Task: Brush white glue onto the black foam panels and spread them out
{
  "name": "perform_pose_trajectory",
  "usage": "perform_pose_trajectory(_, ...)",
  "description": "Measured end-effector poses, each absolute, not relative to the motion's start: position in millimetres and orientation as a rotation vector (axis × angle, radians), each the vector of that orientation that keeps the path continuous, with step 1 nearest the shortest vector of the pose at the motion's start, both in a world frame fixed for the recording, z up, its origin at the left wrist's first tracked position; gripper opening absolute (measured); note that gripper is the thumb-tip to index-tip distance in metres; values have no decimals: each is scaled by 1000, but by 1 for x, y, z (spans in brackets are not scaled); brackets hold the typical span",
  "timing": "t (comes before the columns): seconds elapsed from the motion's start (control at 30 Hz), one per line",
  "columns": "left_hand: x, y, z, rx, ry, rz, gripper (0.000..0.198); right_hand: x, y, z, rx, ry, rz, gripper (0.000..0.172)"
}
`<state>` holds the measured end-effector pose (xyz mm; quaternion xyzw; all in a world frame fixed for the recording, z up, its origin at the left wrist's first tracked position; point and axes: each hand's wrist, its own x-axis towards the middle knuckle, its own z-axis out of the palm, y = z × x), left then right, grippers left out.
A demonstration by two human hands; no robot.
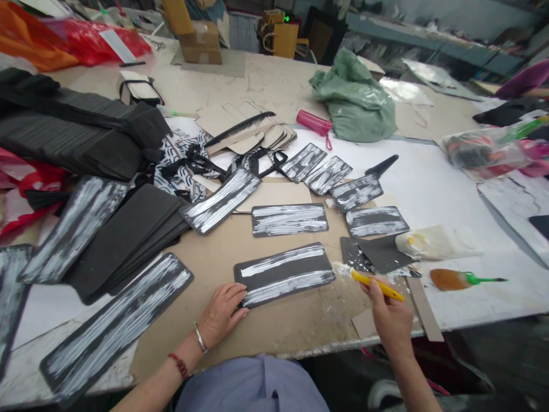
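Note:
My left hand point(223, 312) grips the lower left corner of a black rectangular panel point(281, 276), its fingers on top and its thumb at the near edge. Two white brushed bands run along the panel, with a black strip between them. My right hand point(390, 315) is closed around the yellow handle of a paintbrush point(377, 285). White-coated bristles sit just off the panel's right end. Behind this panel lies another white-streaked panel point(290, 220). A long streaked panel point(115, 332) lies to the left of my left hand. Bare black panels point(124, 240) are stacked beyond it.
A white bottle point(437, 242) lies on its side at right, beside an amber bottle with a green nozzle point(454, 279). Smaller streaked pieces point(328, 174) lie farther back. Tied black sheets point(77, 126) fill the left. A green bag point(354, 100) and pink cylinder point(313, 122) stand behind.

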<state>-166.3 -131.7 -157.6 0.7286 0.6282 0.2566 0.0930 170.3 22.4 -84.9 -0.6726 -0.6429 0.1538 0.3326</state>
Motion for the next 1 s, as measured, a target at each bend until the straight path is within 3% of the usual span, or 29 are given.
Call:
perform_pose_trajectory(0.13,-162,-135,-160,2195,1913,772,23,136,20,-87,-1461,-1976,239,33)
perform_pose_trajectory(0.3,-156,-139,-163,2230,1981,789,23,105,-8,-96,-1121,-2207,439,21)
perform_pose_trajectory(0.47,-149,-143,-167,2154,2090,813,23,110,-6,-81,-1140,-2142,408,18)
perform_pose_trajectory(0.6,-142,-147,-170,2038,2132,868,26,100,1,-77,-1080,-2153,399,19)
perform_pose_trajectory(0.8,-137,-148,-166,1985,2162,943,20,28,-22,-89,-585,-2374,625,33)
perform_pose_trajectory(1.0,-132,-151,-164,1883,2183,917,17,-9,-44,-101,-326,-2597,535,35)
